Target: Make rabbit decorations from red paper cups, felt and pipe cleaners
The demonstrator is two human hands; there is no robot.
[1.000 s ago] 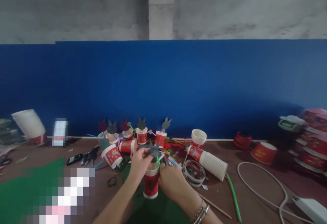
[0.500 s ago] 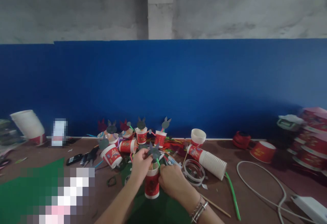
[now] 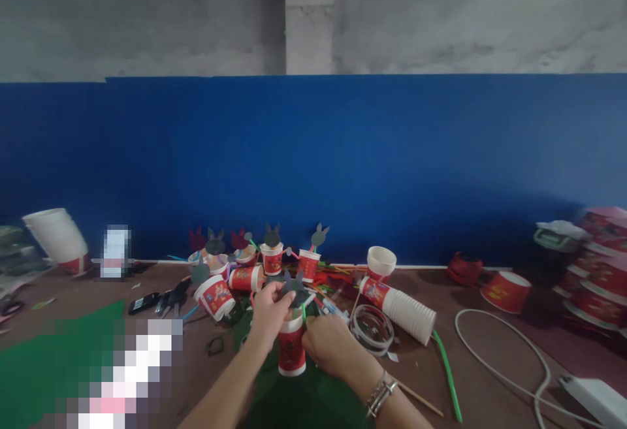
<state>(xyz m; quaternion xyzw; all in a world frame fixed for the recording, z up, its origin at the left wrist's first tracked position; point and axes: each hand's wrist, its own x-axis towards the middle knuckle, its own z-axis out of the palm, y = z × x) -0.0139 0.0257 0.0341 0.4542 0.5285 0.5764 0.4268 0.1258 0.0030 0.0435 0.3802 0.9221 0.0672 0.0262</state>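
red paper cup (image 3: 292, 347): upright between the two hands, its base on a dark green sheet (image 3: 313, 396).
dark eared cutout (image 3: 294, 292): just above the cup's rim, near a green strip (image 3: 304, 313) that runs down by the rim.
left hand (image 3: 271, 311): thumb and fingers pinch the cutout at its left side.
right hand (image 3: 327, 341): fingers curled in beside the cup's right upper wall; what they grip, if anything, is hidden, so i cannot tell.
step in hand: seemingly steadying the cutout over the cup while the strip is fitted or adjusted near the rim.
next move calls for: probably a light pinch on the thin cutout and a little counter-support on the cup, so that nothing bends or tips.
printing: a colourful figure shows on the tipped cup (image 3: 214, 297); the cup in hand has a darker print, too dim to make out.
lettering: yellow marks on the red tub (image 3: 506, 292) look like writing, but cannot be read.
brands: none legible; the black object (image 3: 144, 303) bears a pale label, too small to read.
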